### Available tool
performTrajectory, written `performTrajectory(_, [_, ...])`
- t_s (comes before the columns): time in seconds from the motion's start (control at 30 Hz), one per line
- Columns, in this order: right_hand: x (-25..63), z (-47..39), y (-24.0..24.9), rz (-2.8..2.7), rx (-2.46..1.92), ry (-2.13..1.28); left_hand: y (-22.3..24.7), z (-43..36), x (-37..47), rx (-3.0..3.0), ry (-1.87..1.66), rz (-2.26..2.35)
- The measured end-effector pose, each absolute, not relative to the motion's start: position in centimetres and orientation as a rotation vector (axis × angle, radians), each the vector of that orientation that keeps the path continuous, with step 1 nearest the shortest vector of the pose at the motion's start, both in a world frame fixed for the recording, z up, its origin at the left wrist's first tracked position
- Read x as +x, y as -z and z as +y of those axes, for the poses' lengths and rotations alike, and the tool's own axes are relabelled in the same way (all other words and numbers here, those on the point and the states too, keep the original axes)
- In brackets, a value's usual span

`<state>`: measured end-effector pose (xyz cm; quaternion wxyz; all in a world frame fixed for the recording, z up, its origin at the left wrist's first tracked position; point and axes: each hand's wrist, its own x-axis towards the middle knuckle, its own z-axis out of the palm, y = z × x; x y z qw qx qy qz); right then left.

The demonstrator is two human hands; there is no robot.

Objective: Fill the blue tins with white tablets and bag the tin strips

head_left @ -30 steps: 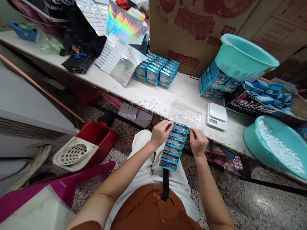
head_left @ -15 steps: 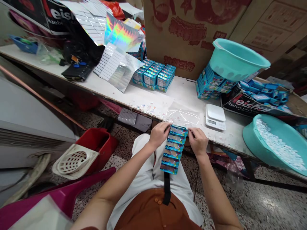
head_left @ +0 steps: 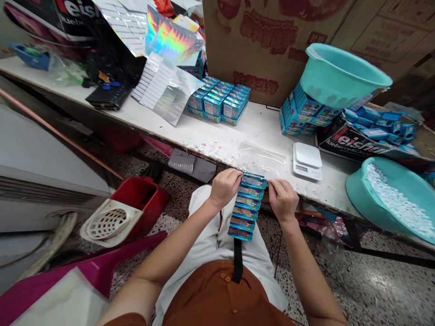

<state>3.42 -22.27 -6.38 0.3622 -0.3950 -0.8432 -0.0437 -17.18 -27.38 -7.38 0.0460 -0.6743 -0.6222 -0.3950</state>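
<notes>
A row of several small blue packs [head_left: 245, 213] with see-through or brownish fronts slants down over my lap from the table edge. My left hand [head_left: 225, 186] pinches at the left upper corner of the row, fingers closed. At the opposite corner my right hand [head_left: 282, 197] is closed too, thumb against fingertips. Clear plastic film [head_left: 261, 159] spreads from between the hands onto the table and looks like part of a bag around the packs. Where the film ends over the packs is hard to make out.
On the white table [head_left: 190, 136] stand filled blue display boxes [head_left: 217, 104], a white scale [head_left: 307, 160], a turquoise basin [head_left: 360, 190] of white pieces, and another basin [head_left: 346, 81] atop stacked blue boxes [head_left: 302, 115]. Silvery sheets [head_left: 166, 88] lie left. A red mop bucket [head_left: 149, 199] is on the floor.
The view has shifted slightly. Both hands stay at the upper corners of the row, and the right hand sits a little farther out from the packs.
</notes>
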Motion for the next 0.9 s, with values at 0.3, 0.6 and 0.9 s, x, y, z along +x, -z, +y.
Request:
performTrajectory(0.3, [4.0,-26.2,10.2,-2.073,-0.918,0.211,11.2,-30.4,-15.8,-1.906,1.207,-1.729])
performTrajectory(0.6, [3.4,-25.5,13.5,-1.975,-1.017,0.072,14.1,-29.8,-17.6,-1.943,1.313,-1.619])
performTrajectory(0.9, [1.4,-23.7,14.1,-1.843,-1.525,-0.379,14.4,-27.4,-16.5,-1.991,1.532,-1.964])
